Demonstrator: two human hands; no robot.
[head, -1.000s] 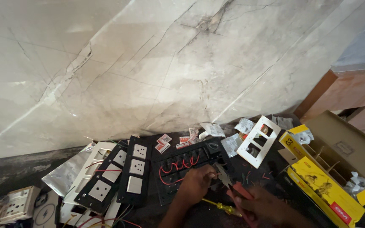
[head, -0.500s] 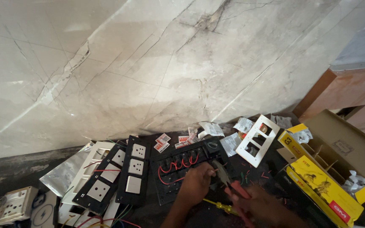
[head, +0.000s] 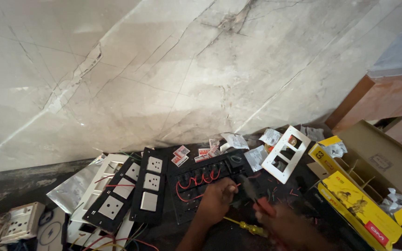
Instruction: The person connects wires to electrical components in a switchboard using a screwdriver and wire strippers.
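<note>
My left hand (head: pixel 216 201) rests on a black switch panel (head: pixel 196 181) wired with short red wires, fingers closed on its edge. My right hand (head: pixel 287 225) grips red-handled pliers (head: pixel 257 197) whose jaws point at the panel near my left fingers; the hand is blurred. A yellow-handled screwdriver (head: pixel 244 226) lies on the dark surface between my two hands. To the left lie black plates carrying white sockets (head: pixel 150 182).
A white frame plate (head: pixel 284 153) leans to the right of the panel. Yellow cardboard boxes (head: pixel 357 207) stand open at right. Small paper packets (head: pixel 232 140) lie by the marble wall. A white socket unit (head: pixel 20 222) and silvery bag (head: pixel 70 188) sit at left.
The view has shifted slightly. My right hand with the pliers has moved a little closer to the panel; my left hand stays on it.
</note>
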